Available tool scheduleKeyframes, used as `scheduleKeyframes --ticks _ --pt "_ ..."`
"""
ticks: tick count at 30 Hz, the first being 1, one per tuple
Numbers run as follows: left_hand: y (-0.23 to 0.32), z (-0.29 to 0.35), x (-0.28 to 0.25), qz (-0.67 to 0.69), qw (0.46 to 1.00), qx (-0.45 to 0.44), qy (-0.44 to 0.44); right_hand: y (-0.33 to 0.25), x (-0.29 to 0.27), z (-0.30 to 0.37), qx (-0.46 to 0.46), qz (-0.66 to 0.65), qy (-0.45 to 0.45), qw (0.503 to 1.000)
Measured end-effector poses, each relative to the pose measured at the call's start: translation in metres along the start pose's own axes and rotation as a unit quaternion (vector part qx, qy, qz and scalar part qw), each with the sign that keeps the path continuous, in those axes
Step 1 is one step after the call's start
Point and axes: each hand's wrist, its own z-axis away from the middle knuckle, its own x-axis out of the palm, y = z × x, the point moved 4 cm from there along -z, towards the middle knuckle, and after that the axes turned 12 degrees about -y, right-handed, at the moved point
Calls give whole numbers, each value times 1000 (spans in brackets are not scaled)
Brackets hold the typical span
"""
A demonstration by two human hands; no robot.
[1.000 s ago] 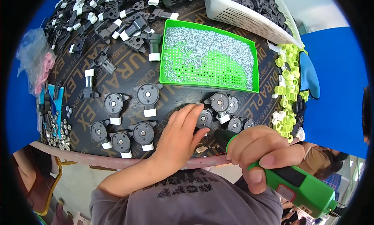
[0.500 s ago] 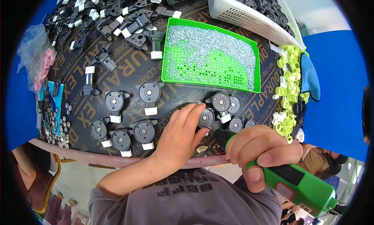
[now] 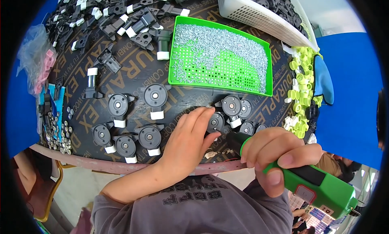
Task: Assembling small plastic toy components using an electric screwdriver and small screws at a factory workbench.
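Note:
My left hand is closed round a black round part at the table's near side, steadying it between fingers and thumb. My right hand is wrapped round a green electric screwdriver with a black nose. Its tip points left toward that part, just right of my left thumb; whether it touches a screw I cannot tell. Close by on the right stand more black round parts, one with a white end in front. To the left lie several similar parts, each with a white end.
A green tray of small silver screws lies beyond my hands. Black brackets with white ends are heaped at the far left. A white basket of black parts stands far right, above yellow-green rings. Silver caps lie at left.
My right hand and the screwdriver have shifted slightly to the right. My left thumb has moved a little, and that hand keeps its hold on the round part.

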Motion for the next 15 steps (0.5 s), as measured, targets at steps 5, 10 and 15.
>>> scheduleKeyframes --ticks 5,10,15 --pt "1 -1 1 2 1000 -7 -8 0 0 0 -3 -11 11 1000" --pt "2 -3 -2 -33 999 13 -10 2 1 -12 48 1 -137 989" --pt "5 -4 -2 -42 999 -15 -15 -1 12 -11 78 56 -87 991"
